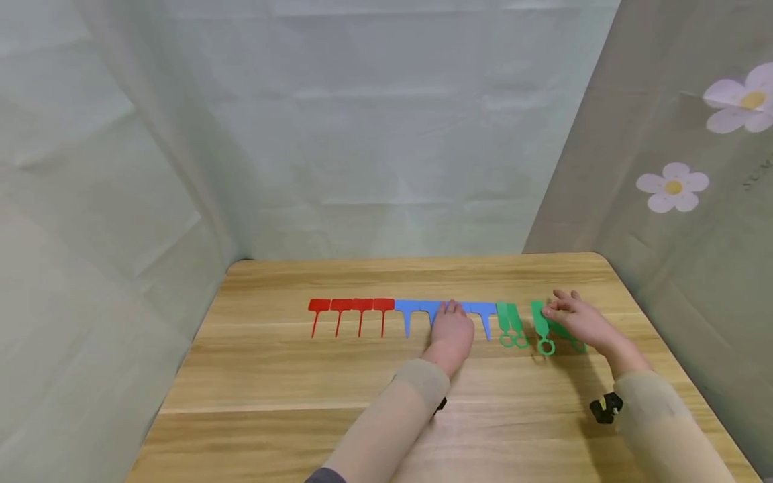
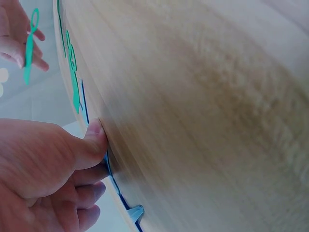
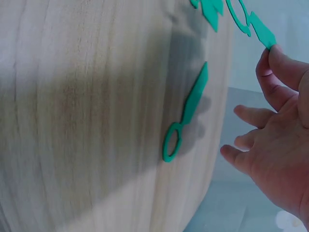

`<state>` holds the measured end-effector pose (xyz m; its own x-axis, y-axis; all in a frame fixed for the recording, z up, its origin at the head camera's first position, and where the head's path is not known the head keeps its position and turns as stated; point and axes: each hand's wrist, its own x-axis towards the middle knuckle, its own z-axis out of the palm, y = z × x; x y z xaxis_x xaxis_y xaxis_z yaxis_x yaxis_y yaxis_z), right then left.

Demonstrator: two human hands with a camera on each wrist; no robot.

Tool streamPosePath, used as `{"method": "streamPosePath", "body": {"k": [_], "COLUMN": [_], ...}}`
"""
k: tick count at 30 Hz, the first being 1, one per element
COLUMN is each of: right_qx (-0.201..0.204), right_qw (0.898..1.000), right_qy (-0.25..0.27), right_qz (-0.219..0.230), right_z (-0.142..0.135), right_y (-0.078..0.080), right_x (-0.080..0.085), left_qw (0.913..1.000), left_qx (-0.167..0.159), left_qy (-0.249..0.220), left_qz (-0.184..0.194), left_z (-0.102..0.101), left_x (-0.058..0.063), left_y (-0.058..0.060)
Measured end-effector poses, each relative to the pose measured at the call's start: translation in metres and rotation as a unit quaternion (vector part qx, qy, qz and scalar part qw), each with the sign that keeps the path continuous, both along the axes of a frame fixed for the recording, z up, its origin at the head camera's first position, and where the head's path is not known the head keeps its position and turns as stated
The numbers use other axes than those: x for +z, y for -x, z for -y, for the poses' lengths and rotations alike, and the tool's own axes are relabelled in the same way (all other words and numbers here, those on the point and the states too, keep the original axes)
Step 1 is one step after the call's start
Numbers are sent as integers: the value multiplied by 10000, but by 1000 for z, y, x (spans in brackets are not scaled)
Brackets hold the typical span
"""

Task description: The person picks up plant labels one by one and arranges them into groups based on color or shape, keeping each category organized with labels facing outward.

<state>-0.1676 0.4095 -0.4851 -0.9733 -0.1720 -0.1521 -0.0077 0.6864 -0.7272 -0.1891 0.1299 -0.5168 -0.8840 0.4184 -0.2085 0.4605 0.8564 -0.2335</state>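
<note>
My right hand [image 1: 582, 325] pinches a green plant label with a ring end [image 3: 262, 32] between thumb and index finger, its other fingers spread. The label is held above the table, ring toward me. Below that hand another green ring-ended label [image 3: 194, 102] lies on the wood. Two more green labels [image 1: 514, 318] lie side by side to the left. My left hand [image 1: 453, 332] rests on the row of blue T-shaped labels [image 1: 483, 309], fingertips at their top edge and part of the row hidden beneath. Its thumb [image 2: 96, 137] touches the row in the left wrist view.
Red T-shaped labels [image 1: 384, 304] continue the row at the left, stems toward me. The wooden table [image 1: 272, 382] is bordered by hanging cloth [image 1: 386, 168] behind and at both sides. A small black device [image 1: 606, 408] sits at my right wrist.
</note>
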Motion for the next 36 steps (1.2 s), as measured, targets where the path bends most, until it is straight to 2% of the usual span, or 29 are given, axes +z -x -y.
{"method": "streamPosePath", "body": {"k": [6,17,30,36], "right_qx": [-12,-43,-83,-127], "right_qw": [9998,9995,9991,9989], "right_qy": [-180,-263,-346,-402], "right_qz": [70,150,235,226], "right_z": [-1,3,6,7], "right_y": [13,24,28,29], "right_x": [-10,-15,-23,-23], "left_qw": [10000,9998,9998,9999], "left_qx": [58,141,140,93], "left_qy": [41,158,134,138], "left_qz": [-9,62,59,-18], "left_z": [0,-3,-3,-3], "left_x": [1,-4,1,-1], "left_y": [0,1,-2,-2]}}
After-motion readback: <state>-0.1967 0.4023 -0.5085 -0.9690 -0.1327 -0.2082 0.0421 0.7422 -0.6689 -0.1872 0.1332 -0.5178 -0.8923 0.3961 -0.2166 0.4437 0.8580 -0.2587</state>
